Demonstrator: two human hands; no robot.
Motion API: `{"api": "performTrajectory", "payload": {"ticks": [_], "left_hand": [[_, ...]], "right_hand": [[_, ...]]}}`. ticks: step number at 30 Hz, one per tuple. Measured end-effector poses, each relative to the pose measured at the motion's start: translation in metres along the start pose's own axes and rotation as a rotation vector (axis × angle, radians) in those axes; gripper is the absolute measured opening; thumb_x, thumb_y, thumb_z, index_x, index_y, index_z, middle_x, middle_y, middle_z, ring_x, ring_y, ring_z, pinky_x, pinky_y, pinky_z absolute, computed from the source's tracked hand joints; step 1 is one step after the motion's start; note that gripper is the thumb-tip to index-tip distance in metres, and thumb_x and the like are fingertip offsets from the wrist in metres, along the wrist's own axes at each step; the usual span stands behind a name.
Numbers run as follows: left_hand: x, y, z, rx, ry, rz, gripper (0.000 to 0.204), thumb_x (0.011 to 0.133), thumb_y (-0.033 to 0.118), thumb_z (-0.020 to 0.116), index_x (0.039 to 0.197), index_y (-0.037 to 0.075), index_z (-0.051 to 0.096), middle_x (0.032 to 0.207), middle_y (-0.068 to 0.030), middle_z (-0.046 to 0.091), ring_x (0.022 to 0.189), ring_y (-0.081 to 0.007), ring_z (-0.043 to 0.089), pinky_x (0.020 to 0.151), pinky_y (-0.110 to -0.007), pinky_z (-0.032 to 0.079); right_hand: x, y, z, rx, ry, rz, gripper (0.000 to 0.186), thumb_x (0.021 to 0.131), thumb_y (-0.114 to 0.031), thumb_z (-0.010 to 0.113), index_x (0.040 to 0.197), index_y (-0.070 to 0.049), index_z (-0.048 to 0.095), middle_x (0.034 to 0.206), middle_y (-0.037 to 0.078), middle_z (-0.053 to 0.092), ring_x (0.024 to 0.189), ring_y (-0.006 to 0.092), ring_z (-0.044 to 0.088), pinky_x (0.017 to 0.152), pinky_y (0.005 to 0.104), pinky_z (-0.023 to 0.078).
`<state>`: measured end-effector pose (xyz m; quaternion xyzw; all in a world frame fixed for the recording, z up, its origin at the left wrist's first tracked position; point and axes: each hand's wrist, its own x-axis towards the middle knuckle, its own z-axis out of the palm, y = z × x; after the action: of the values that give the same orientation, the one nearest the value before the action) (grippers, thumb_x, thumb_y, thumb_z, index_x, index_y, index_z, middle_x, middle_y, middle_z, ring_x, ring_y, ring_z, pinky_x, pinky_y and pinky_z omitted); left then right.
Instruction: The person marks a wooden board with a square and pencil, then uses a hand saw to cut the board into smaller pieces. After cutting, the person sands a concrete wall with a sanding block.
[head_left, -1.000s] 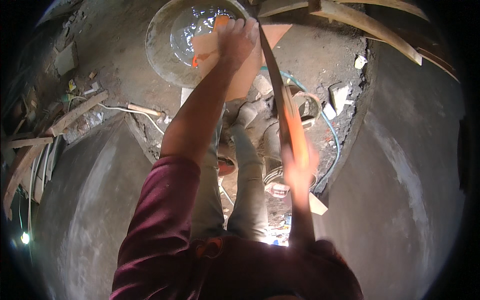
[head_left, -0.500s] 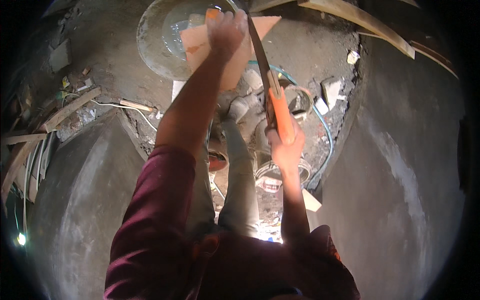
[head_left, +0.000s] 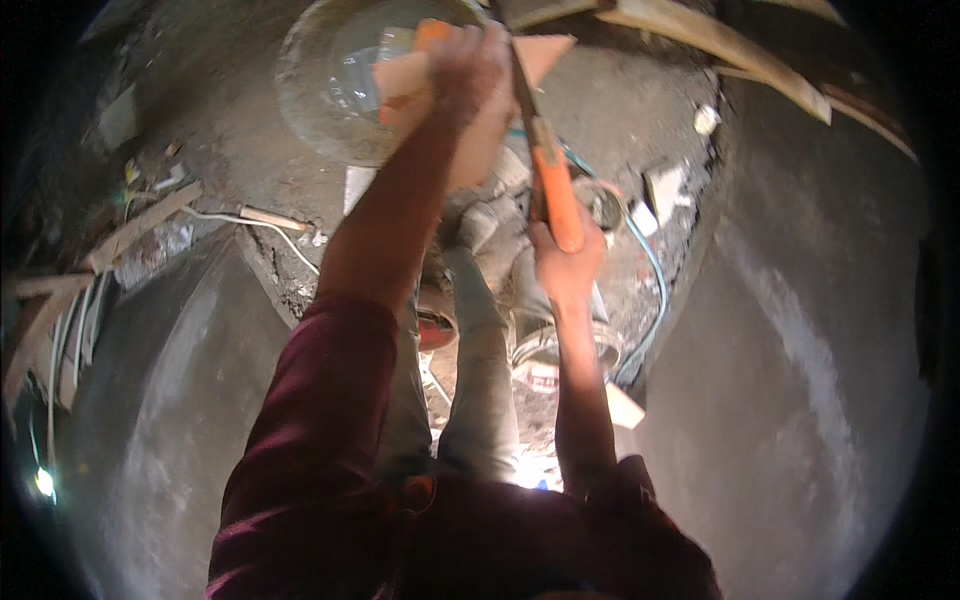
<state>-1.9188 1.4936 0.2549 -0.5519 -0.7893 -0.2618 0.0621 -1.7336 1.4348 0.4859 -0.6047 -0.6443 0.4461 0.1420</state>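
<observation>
My right hand is wrapped round the orange handle of a handsaw. Its dark blade runs away from me, close along the right side of my left hand. That left hand is closed on a flat pinkish-orange board with angular corners, and motion smears its fingers. An orange piece shows beside the knuckles; I cannot tell whether it belongs to the board. Where the blade meets the board is partly hidden by the hand.
A round basin with water is beyond the board. A bucket stands by my legs, and a teal hose curves on the right. Wooden planks lie at the far right; wood scraps and a white cable lie left.
My right hand has pushed the saw a little farther from me. My left hand and the board have shifted slightly to the right.
</observation>
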Motion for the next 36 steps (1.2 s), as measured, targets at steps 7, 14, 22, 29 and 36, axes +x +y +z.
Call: {"api": "performTrajectory", "payload": {"ticks": [7, 14, 22, 29, 36], "left_hand": [[0.0, 0.0, -0.014, 0.058, -0.019, -0.036, 0.011, 0.085, 0.031, 0.065, 0.087, 0.021, 0.06, 0.074, 0.0019, 0.057, 0.075, -0.0226, 0.057, 0.066, -0.045, 0.039], [-0.004, -0.003, -0.016, 0.079, -0.049, -0.055, 0.013, 0.086, 0.031, 0.066, 0.09, 0.02, 0.061, 0.074, 0.0009, 0.056, 0.077, -0.023, 0.057, 0.067, -0.045, 0.039], [-0.003, -0.004, -0.016, 0.083, -0.067, -0.074, 0.013, 0.087, 0.031, 0.065, 0.088, 0.019, 0.06, 0.077, 0.0004, 0.06, 0.078, -0.0225, 0.058, 0.068, -0.045, 0.039], [-0.002, 0.002, -0.021, 0.073, -0.146, -0.103, 0.017, 0.089, 0.03, 0.06, 0.1, 0.017, 0.061, 0.087, -0.0024, 0.065, 0.087, -0.0258, 0.062, 0.074, -0.046, 0.043], [0.006, 0.008, -0.01, -0.05, -0.261, -0.142, 0.011, 0.087, 0.019, 0.057, 0.093, 0.012, 0.063, 0.084, -0.0086, 0.066, 0.085, -0.0279, 0.063, 0.077, -0.048, 0.046]], "right_hand": [[-0.036, -0.018, -0.036, -0.048, -0.167, 0.219, 0.018, 0.073, -0.005, 0.063, 0.091, -0.001, 0.061, 0.077, 0.017, 0.062, 0.066, 0.0334, 0.062, 0.066, 0.037, 0.05], [-0.13, -0.042, -0.114, -0.101, -0.175, 0.213, 0.023, 0.071, -0.002, 0.065, 0.094, -0.002, 0.065, 0.077, 0.014, 0.065, 0.068, 0.0342, 0.066, 0.065, 0.0401, 0.053], [-0.011, -0.01, -0.021, 0.012, -0.155, 0.178, 0.02, 0.074, -0.006, 0.064, 0.092, 0.002, 0.061, 0.078, 0.016, 0.063, 0.071, 0.0266, 0.061, 0.069, 0.0358, 0.049], [-0.118, -0.032, -0.112, -0.047, -0.231, 0.303, 0.027, 0.074, -0.005, 0.066, 0.101, -0.002, 0.065, 0.084, 0.014, 0.07, 0.078, 0.0254, 0.071, 0.074, 0.0339, 0.055], [0.034, 0.052, 0.011, -0.094, -0.165, 0.031, 0.023, 0.079, -0.013, 0.065, 0.097, 0.002, 0.066, 0.08, 0.023, 0.065, 0.069, 0.0368, 0.061, 0.065, 0.0419, 0.047]]}}
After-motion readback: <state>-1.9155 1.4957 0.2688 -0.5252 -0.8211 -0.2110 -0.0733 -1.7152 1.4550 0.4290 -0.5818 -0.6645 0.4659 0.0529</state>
